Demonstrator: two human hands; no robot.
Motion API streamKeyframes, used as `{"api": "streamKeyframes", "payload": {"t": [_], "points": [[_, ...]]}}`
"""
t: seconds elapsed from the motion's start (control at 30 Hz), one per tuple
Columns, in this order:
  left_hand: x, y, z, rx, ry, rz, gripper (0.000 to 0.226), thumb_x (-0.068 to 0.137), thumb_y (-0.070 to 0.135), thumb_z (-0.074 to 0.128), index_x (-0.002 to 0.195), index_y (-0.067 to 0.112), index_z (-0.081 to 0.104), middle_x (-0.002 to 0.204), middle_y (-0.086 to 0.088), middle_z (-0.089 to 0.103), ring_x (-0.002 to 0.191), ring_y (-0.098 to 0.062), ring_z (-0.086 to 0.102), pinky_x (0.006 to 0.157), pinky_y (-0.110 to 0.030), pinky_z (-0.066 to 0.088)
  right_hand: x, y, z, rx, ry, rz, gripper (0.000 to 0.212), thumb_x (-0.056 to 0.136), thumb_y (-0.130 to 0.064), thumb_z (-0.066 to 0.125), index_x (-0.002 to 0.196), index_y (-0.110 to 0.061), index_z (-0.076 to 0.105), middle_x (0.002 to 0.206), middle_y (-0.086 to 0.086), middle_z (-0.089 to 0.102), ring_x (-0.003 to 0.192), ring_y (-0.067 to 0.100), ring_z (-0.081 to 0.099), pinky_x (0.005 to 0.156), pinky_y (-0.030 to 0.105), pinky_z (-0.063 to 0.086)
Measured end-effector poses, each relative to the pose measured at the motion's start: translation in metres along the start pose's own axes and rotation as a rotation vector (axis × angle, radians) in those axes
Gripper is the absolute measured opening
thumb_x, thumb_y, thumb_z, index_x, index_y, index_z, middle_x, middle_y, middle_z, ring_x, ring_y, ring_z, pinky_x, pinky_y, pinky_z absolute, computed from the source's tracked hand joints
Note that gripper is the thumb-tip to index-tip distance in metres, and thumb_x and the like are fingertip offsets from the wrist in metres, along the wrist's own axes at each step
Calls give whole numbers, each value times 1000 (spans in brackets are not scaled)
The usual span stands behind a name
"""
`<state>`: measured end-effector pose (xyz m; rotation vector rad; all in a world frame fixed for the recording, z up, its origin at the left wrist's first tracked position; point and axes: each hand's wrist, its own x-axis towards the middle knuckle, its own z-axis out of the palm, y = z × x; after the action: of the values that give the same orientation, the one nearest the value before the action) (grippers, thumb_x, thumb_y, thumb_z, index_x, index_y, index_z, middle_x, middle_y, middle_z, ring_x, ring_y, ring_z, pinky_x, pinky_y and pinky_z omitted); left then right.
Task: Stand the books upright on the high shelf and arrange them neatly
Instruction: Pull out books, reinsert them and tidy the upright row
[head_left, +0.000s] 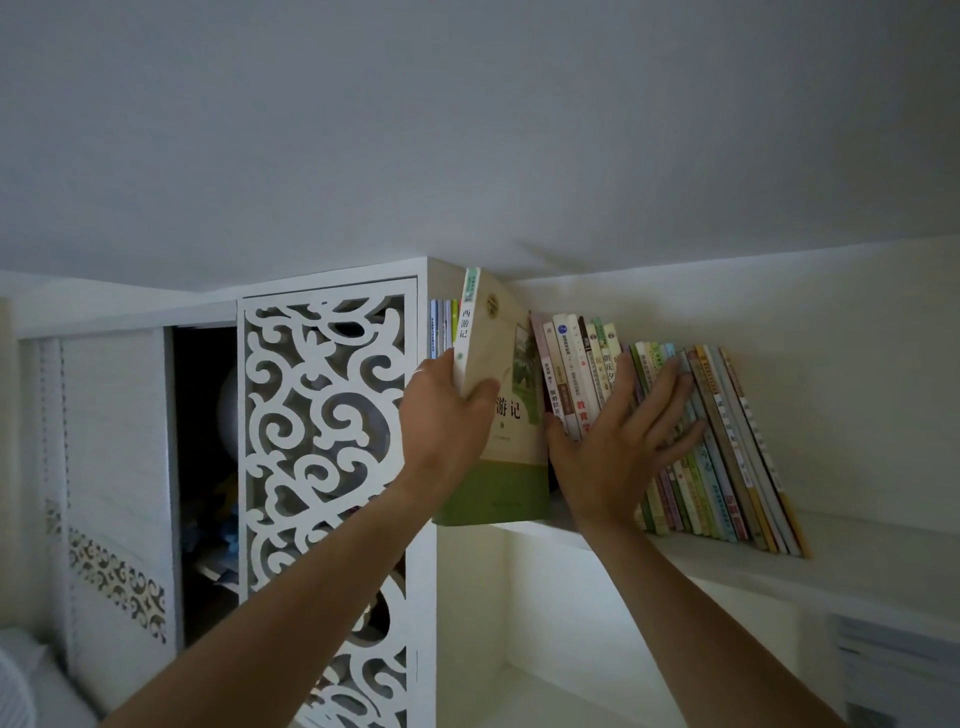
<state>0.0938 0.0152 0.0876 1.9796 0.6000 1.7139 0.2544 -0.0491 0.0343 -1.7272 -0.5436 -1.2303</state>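
Note:
My left hand (447, 415) grips a thick cream and green book (506, 467) by its spine, thumb on the front cover; the book stands tall at the left end of the high shelf (857, 551), partly pulled out over the shelf's front edge. My right hand (623, 436) presses with spread, straight fingers against a row of thin books (717, 436) that leans to the left. A few thin books (441, 327) stand upright behind the thick book, against the cabinet side.
A white cabinet with a carved fretwork door (327, 441) stands left of the shelf, its dark inside (205, 467) partly open. The ceiling (467, 130) sits just above the books. A lower shelf (571, 691) lies beneath.

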Motion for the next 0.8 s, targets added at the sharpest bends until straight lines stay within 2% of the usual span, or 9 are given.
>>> {"api": "streamKeyframes", "payload": {"t": [0.1,0.17,0.27,0.37,0.43,0.53,0.63,0.8], "points": [[-5,-8,27,-21,50,26,31,96,27,68,124,15,61,113,1,63,87,-8,62,67,-17,54,0,0,-1,8,-14,-10,106,80,-68,65,162,-16,25,170,21,8,158,41,4,119,70,11],[-16,-15,48,-45,71,57,35,99,26,66,130,18,53,119,3,58,96,-6,57,71,-11,48,0,3,-1,-7,-30,-23,111,79,-72,67,163,-16,22,170,21,5,158,41,2,119,70,11],[-26,-25,75,-151,45,106,36,102,34,61,130,31,39,123,14,55,102,0,61,78,-15,55,0,7,-3,-45,-50,-50,114,80,-78,63,165,-17,17,171,20,3,158,40,2,120,68,12],[-25,-30,94,-46,137,205,31,108,39,47,133,23,40,126,5,53,110,-10,60,88,-23,53,-2,14,-6,-75,-60,-92,102,90,-77,48,165,-18,13,171,19,0,158,39,-1,122,66,10],[-19,-38,106,64,227,246,41,106,37,41,142,16,40,139,-3,43,127,-20,47,104,-34,40,-2,23,-8,-89,-60,-135,87,98,-69,39,166,-21,10,172,17,-1,159,36,0,122,63,11],[-8,-51,123,154,221,280,57,106,36,37,158,13,28,162,-5,27,150,-22,26,120,-45,23,-2,32,-8,-107,-37,-167,74,104,-59,35,166,-24,10,172,15,1,159,35,4,122,60,13],[-3,-60,130,308,197,394,63,106,35,30,164,11,19,172,-8,13,159,-24,12,124,-51,19,-3,32,-5,-138,-16,-170,70,106,-53,36,165,-24,13,172,16,5,159,35,6,122,60,14],[1,-67,131,352,178,528,64,105,35,28,162,7,23,172,-14,11,159,-31,9,124,-61,17,-4,32,0,-117,28,-167,66,106,-49,37,164,-23,21,171,16,13,158,36,13,121,60,17]]}}
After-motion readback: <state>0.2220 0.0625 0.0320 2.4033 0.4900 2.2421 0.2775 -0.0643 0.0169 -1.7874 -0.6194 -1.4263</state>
